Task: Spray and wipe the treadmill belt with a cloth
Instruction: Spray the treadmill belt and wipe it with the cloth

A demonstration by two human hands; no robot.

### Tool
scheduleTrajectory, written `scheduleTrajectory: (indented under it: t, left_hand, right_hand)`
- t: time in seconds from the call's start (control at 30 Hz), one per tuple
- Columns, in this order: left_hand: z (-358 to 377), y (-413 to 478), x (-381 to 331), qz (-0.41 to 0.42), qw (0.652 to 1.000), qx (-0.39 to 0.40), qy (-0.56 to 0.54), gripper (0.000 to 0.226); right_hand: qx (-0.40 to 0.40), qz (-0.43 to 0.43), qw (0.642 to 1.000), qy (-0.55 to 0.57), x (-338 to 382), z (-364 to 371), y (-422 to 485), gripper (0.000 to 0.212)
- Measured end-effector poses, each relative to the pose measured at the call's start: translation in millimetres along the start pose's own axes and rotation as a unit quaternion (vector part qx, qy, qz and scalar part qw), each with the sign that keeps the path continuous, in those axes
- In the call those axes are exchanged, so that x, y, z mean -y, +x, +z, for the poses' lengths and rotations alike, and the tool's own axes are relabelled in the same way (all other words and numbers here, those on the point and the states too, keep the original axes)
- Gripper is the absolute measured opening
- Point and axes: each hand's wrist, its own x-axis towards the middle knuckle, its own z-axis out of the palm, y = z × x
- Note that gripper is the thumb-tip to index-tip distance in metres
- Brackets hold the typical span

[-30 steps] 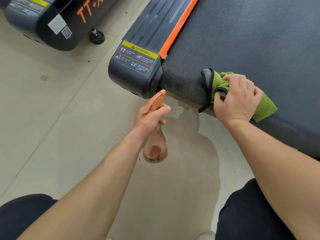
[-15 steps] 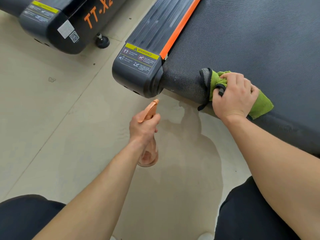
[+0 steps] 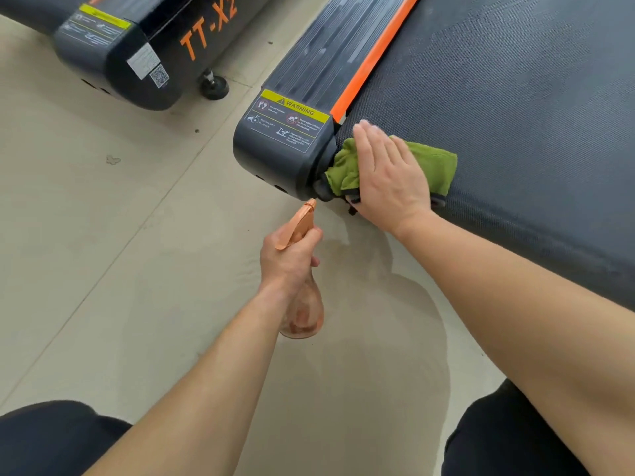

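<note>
The black end cap with its yellow warning label closes the near left corner of the treadmill belt. Just right of the cap, the green cloth lies bunched on the belt, its crumpled left edge against the cap's side. The right hand lies flat on the cloth, fingers straight and together, pressing it down. The fingertips reach toward the orange strip that runs away from the cap's far right corner.

Nearer the person than the cap, the left hand is wrapped round the neck of a peach-coloured, see-through spray bottle. The bottle's body hangs below the fist, over the pale floor. The nozzle points up at the cap's lower edge, very close to it; whether it touches is not clear.

A darker patch spreads on the floor below the cap, perhaps damp, perhaps shadow. Left of the cap stands a second treadmill marked "TT-X2".
</note>
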Motion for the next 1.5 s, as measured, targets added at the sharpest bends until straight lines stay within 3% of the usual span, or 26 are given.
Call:
scheduleTrajectory:
  t: [0.07, 0.27, 0.37, 0.47, 0.63, 0.9, 1.03, 1.2, 1.37, 1.5]
  left_hand:
    - [4, -1, 4, 0.002, 1.000, 0.009, -0.008, 0.025]
    - [8, -5, 3, -0.004, 1.000, 0.011, -0.011, 0.021]
    - [6, -6, -4, 0.006, 1.000, 0.012, -0.011, 0.020]
    - [2, -5, -12, 0.015, 0.999, 0.021, -0.032, 0.004]
    - [-3, 2, -21, 0.035, 0.997, 0.015, -0.062, 0.008]
    - [-1, 1, -20, 0.053, 0.996, 0.000, -0.074, 0.023]
    - [8, -1, -19, 0.038, 0.998, 0.019, -0.047, 0.007]
    - [25, -15, -24, 0.029, 0.993, 0.087, -0.075, 0.022]
    - [36, -27, -20, 0.030, 0.988, 0.136, -0.070, 0.019]
    - [45, -28, -15, 0.037, 0.984, 0.172, -0.032, 0.025]
  right_hand:
    - [0.012, -0.017, 1.000, 0.003, -3, -5, 12, 0.079]
    - [0.012, -0.011, 0.998, -0.064, -5, -18, 26, 0.059]
    - [0.020, -0.064, 0.996, -0.052, -14, -9, 1, 0.060]
    - [0.029, -0.149, 0.984, -0.091, -37, -16, -24, 0.054]
    - [0.039, -0.231, 0.963, -0.134, -81, -32, -76, 0.046]
    - [-0.006, -0.189, 0.978, -0.087, -31, -7, -15, 0.045]
    - [0.030, -0.201, 0.974, -0.099, -25, -7, -4, 0.043]
    - [0.057, -0.278, 0.945, -0.160, -87, -18, -83, 0.040]
    - [0.041, -0.210, 0.956, -0.201, -135, -33, -186, 0.046]
    - [0.031, -0.159, 0.968, -0.193, -146, -39, -216, 0.048]
